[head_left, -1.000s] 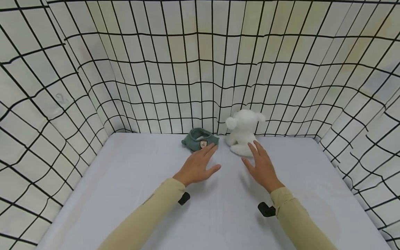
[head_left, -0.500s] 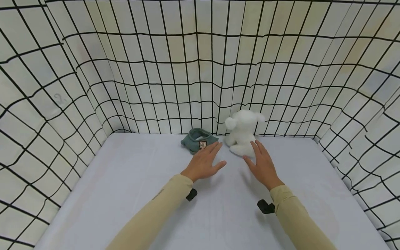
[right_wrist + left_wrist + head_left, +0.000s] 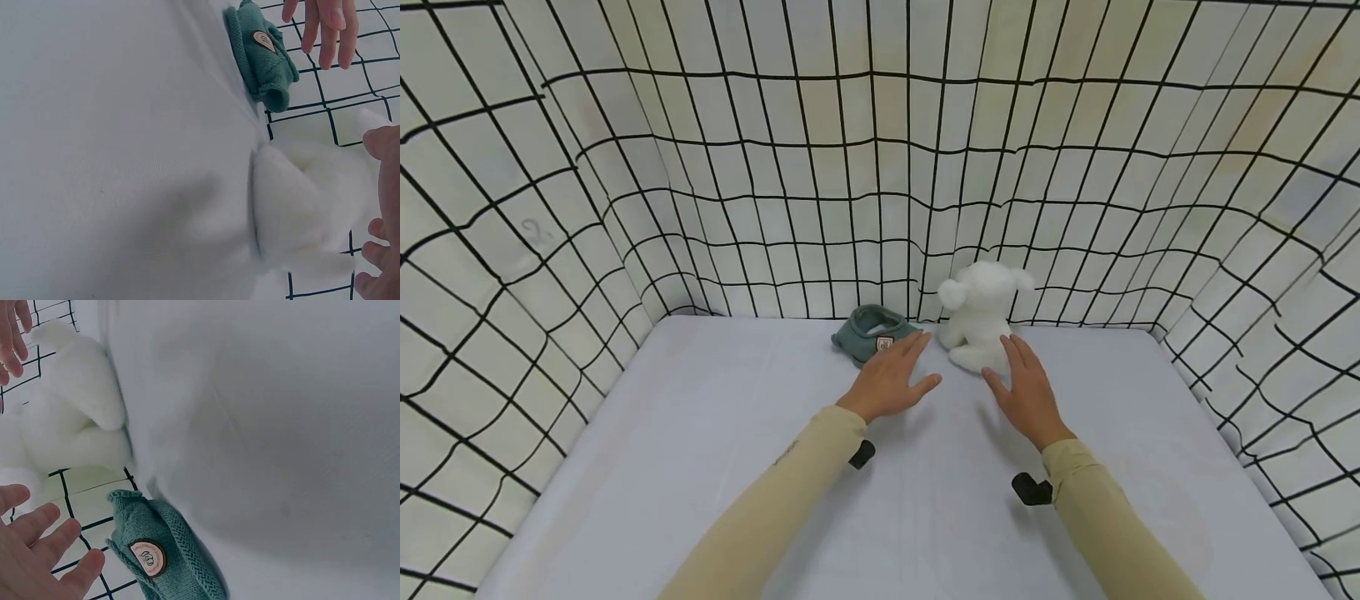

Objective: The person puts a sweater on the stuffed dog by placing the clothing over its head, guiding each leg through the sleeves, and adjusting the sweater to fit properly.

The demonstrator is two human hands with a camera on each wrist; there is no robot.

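Note:
A white plush toy [image 3: 981, 312] with rounded ears sits upright at the back of the table, right of centre. To its left stands a small teal knitted sweater [image 3: 867, 335] with a badge on its front. My left hand [image 3: 889, 382], palm down and fingers spread, hovers in front of the sweater and overlaps its edge in the head view. My right hand [image 3: 1030, 398] hovers before the toy's lower right side, thumb apart from the fingers. Both wrist views show the fingers apart from the sweater [image 3: 159, 547] and holding nothing. Whether the right fingertips graze the toy [image 3: 306, 200] cannot be told.
A white-covered table [image 3: 715, 417] lies under the arms. White walls with a black grid [image 3: 790, 167] enclose it at the back and both sides. The toy and sweater stand close to the back wall.
My left hand has shifted a little to the right and forward, nearer the right hand. The right hand has barely moved. The sweater and plush toy stay in place.

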